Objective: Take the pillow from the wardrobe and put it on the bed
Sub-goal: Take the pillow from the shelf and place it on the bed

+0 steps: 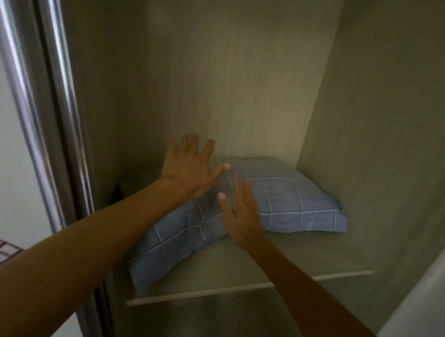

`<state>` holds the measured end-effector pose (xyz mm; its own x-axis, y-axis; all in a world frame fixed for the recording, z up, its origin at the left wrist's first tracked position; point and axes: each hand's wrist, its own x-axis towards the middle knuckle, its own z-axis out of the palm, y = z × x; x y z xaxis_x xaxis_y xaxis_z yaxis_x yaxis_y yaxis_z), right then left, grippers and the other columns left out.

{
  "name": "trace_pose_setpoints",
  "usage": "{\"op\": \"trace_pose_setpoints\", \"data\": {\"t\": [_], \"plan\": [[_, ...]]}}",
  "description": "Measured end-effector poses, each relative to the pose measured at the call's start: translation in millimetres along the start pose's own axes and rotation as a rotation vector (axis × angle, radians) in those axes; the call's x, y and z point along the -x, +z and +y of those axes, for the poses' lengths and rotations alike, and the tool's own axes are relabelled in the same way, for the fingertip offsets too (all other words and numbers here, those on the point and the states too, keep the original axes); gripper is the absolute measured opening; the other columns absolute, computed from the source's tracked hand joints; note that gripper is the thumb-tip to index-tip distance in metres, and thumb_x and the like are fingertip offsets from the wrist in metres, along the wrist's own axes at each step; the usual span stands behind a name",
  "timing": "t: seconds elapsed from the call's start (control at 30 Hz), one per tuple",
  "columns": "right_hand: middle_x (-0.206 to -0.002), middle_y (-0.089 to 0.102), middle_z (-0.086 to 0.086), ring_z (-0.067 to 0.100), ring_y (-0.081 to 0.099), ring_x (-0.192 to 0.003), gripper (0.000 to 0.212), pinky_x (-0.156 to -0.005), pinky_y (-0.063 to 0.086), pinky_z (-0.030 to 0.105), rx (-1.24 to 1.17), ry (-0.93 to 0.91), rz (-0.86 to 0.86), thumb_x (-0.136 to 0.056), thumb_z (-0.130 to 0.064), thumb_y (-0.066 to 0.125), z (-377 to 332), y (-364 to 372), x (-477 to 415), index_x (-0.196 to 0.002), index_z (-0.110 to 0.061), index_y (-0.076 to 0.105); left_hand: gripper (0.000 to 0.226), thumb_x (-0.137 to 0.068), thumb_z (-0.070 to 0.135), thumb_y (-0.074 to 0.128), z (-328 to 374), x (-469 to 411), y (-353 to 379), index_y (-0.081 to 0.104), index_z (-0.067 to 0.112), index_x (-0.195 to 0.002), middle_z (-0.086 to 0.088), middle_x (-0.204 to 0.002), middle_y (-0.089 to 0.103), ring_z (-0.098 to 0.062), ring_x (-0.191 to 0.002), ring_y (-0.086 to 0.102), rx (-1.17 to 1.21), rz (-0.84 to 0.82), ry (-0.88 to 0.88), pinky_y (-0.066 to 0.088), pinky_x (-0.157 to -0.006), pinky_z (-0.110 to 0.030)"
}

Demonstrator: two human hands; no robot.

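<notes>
Both bare forearms reached from the lower edge into the wardrobe (252,76). Left hand (188,169) was spread flat, fingers wide, holding nothing, over the left rear part of the blue checked pillow (289,199); contact could not be told. Right hand (239,210) was likewise open and empty, above the pillow's middle, the pillow lying on the shelf (288,264).
</notes>
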<state>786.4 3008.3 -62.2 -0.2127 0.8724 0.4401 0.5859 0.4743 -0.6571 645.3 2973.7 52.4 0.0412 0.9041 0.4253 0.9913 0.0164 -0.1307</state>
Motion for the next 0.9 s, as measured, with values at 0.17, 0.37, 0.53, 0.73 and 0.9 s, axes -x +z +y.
{"op": "trace_pose_setpoints", "data": {"t": [0.17,0.37,0.53,0.73,0.9], "plan": [[-0.158,0.020,0.013,0.028,0.015,-0.146,0.070,-0.117,0.013,0.047,0.166,-0.052,0.051,-0.095,-0.056,0.034,71,-42,-63,-0.151,-0.014,0.022,0.075,-0.087,0.068,0.014,6,-47,60,0.019,0.022,-0.146,-0.016,-0.152,0.025,-0.037,-0.136,0.028,0.120,-0.040,-0.129,0.023,-0.107,-0.052],[-0.156,0.027,0.013,0.030,0.019,-0.144,0.070,-0.117,0.014,0.048,0.322,-0.069,0.002,-0.094,-0.061,0.032,153,-63,-156,-0.149,-0.017,0.028,0.079,-0.085,0.071,0.018,1,-96,129,0.021,0.020,-0.145,-0.017,-0.151,0.028,-0.038,-0.132,0.035,0.300,-0.083,-0.295,0.031,-0.104,-0.049],[-0.154,0.030,0.012,0.031,0.023,-0.142,0.073,-0.112,0.017,0.056,0.475,-0.037,-0.066,-0.088,-0.068,0.032,208,-41,-213,-0.146,-0.023,0.032,0.086,-0.080,0.077,0.024,-13,-118,183,0.018,0.023,-0.146,-0.013,-0.155,0.022,-0.034,-0.140,0.023,0.367,-0.100,-0.367,0.021,-0.112,-0.052],[-0.148,0.040,0.008,0.027,0.032,-0.138,0.085,-0.108,0.019,0.057,0.613,-0.048,-0.121,-0.077,-0.083,0.019,246,-21,-252,-0.140,-0.030,0.039,0.095,-0.072,0.084,0.016,-32,-139,221,0.015,0.026,-0.147,-0.013,-0.157,0.017,-0.034,-0.142,0.019,0.314,-0.175,-0.460,0.014,-0.114,-0.053],[-0.133,0.053,0.012,0.033,0.045,-0.124,0.078,-0.104,0.026,0.051,0.634,-0.037,-0.059,-0.080,-0.079,0.025,258,-1,-248,-0.128,-0.023,0.051,0.081,-0.080,0.076,0.012,-24,-141,247,0.039,0.023,-0.134,-0.018,-0.135,0.047,-0.034,-0.124,0.040,0.162,-0.114,-0.427,0.027,-0.104,-0.049]]}}
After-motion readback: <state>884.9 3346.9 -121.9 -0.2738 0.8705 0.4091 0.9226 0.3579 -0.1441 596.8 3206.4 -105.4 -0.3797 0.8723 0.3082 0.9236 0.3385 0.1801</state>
